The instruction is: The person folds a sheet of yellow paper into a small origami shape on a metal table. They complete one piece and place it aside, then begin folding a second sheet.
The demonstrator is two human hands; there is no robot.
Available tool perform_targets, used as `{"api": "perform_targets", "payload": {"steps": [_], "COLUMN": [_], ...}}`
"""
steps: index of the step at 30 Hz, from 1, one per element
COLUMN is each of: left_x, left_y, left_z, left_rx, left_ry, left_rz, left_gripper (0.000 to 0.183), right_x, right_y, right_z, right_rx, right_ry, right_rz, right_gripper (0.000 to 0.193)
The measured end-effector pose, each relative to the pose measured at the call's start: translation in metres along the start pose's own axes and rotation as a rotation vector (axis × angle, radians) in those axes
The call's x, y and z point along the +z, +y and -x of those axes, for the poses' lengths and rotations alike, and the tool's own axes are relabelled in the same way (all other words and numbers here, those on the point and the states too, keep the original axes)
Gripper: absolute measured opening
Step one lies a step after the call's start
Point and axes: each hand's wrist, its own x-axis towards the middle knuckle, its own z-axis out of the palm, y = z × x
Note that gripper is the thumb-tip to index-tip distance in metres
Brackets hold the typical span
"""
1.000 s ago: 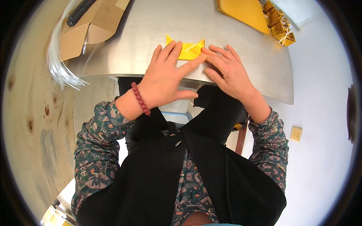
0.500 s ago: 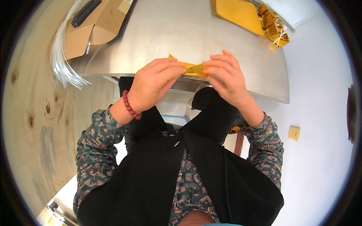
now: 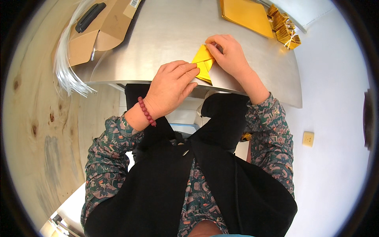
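Note:
A folded sheet of shiny gold foil paper (image 3: 204,63) lies at the near edge of the metal table, with creases across its middle and a point toward me. My left hand (image 3: 170,85), a red bead bracelet at its wrist, rests its outstretched fingers flat on the paper's left side. At the far right corner of the sheet, my right hand (image 3: 229,55) has its thumb and forefinger pinched together on the gold paper. The exact fingertip contact is partly hidden by the hand.
A stack of flat gold sheets (image 3: 248,16) lies at the far right beside tied bundles of folded gold paper (image 3: 287,33). An open cardboard box (image 3: 104,29) with a black tool (image 3: 90,17) stands at the left. White plastic strands (image 3: 65,67) hang over the table's edge.
The gold paper has gone from a narrow strip held up between both hands to lying on the table, turned to a slant. My right hand has moved farther away; my left has flattened.

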Motion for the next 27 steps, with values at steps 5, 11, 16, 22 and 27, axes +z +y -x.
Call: {"api": "perform_targets", "payload": {"steps": [5, 11, 16, 22, 27], "left_x": [0.001, -0.002, -0.008, -0.011, -0.014], "left_y": [0.004, 0.009, 0.013, 0.02, 0.019], "left_z": [-0.003, -0.015, -0.008, 0.012, 0.012], "left_rx": [-0.028, -0.016, -0.007, -0.082, -0.027], "left_ry": [-0.041, -0.08, -0.098, -0.115, -0.158], "left_rz": [0.003, 0.01, -0.007, -0.083, -0.129], "left_gripper": [0.037, 0.04, 0.049, 0.069, 0.072], "right_x": [-0.009, -0.013, -0.014, -0.006, 0.0], "right_y": [-0.02, -0.04, -0.039, -0.028, -0.02], "right_z": [0.029, 0.044, 0.045, 0.042, 0.043], "right_rx": [-0.185, -0.044, -0.041, -0.055, -0.056], "right_ry": [-0.04, -0.112, -0.118, -0.121, -0.107], "right_rz": [0.081, 0.074, 0.099, 0.048, 0.035], "right_gripper": [0.033, 0.042, 0.043, 0.043, 0.044]}}
